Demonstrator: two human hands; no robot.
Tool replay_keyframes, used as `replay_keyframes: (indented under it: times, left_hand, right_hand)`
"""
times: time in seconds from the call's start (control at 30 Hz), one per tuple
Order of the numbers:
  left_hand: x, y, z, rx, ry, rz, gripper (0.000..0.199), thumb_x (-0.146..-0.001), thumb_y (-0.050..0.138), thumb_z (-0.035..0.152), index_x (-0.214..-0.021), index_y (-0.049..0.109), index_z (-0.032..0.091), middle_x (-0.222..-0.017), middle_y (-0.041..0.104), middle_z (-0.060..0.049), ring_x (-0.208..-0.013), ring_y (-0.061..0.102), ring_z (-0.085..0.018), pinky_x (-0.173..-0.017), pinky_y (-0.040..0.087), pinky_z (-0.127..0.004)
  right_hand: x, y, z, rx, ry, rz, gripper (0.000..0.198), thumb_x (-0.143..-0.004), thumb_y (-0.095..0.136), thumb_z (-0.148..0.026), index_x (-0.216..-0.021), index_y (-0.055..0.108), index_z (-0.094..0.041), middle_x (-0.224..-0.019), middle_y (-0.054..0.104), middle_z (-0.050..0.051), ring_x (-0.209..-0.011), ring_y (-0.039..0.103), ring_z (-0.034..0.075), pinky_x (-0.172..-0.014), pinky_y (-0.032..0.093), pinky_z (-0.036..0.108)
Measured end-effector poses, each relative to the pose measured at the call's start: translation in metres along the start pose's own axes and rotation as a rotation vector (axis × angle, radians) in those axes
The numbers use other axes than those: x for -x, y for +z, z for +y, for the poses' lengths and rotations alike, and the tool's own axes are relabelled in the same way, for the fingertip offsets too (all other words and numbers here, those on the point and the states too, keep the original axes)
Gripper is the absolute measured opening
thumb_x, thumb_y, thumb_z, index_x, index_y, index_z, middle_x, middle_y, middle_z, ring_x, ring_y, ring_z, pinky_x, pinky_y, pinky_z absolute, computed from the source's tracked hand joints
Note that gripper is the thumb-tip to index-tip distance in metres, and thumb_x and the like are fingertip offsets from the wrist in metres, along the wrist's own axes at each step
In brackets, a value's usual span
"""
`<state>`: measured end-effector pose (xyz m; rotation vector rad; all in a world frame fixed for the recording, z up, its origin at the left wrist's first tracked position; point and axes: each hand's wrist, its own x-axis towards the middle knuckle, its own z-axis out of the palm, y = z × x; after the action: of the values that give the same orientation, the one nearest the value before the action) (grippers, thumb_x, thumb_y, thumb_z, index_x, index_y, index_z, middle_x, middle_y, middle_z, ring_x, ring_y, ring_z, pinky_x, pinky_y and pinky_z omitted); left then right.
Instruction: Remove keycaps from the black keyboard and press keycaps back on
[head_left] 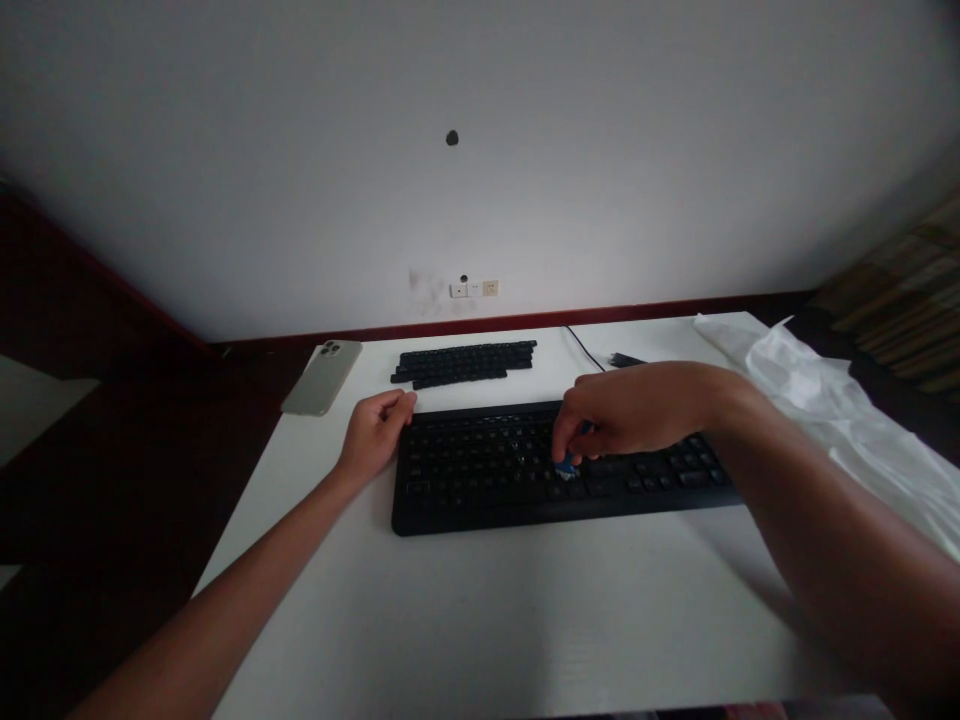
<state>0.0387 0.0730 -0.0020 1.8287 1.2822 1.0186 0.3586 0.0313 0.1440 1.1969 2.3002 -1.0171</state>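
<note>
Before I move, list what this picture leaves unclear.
In the head view:
Blue object: mostly hidden by the right hand.
Keyboard: right end partly behind the right forearm.
Loose keycaps: markings too small and dark.
White sheeting: cut off by the right edge.

My bare left forearm (277, 570) slants up to my left hand (371, 437), whose fingers are loosely curled. Well to its right, my right hand (626, 408) faces palm down, thumb and fingers pinched together and pointing downward. My right wrist (724, 393) is sharply bent; behind it my bare right forearm (832, 530) slopes back toward me.
</note>
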Motion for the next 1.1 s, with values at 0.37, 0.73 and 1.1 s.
replay_keyframes:
  times: [0.37,0.73,1.1]
  left_hand:
    - [0.0,0.0,0.001,-0.016,0.015,0.008,0.043,-0.096,0.054,0.044,-0.062,0.051,0.018,-0.054,0.043,0.004,-0.052,0.039,-0.011,-0.053,0.03,-0.025]
    - [0.0,0.0,0.005,-0.012,-0.003,-0.006,0.043,-0.096,0.054,0.043,-0.061,0.05,0.018,-0.053,0.039,0.004,-0.052,0.037,-0.011,-0.053,0.029,-0.025]
    - [0.0,0.0,0.005,-0.004,0.011,-0.002,0.044,-0.096,0.054,0.046,-0.062,0.05,0.018,-0.054,0.041,0.004,-0.053,0.038,-0.011,-0.053,0.03,-0.025]
  right_hand:
    - [0.003,0.0,-0.001,-0.006,0.002,0.023,0.034,-0.085,0.06,-0.018,-0.112,0.079,-0.025,-0.098,0.08,0.003,-0.087,0.073,0.021,-0.073,0.049,0.027]
    - [-0.002,0.002,-0.005,0.022,-0.051,0.085,0.038,-0.086,0.057,-0.013,-0.115,0.078,-0.025,-0.1,0.079,0.003,-0.087,0.073,0.02,-0.073,0.049,0.026]
    - [-0.012,0.009,-0.017,-0.005,-0.199,0.114,0.04,-0.09,0.054,-0.014,-0.122,0.075,-0.025,-0.105,0.079,0.003,-0.091,0.072,0.019,-0.077,0.048,0.025]
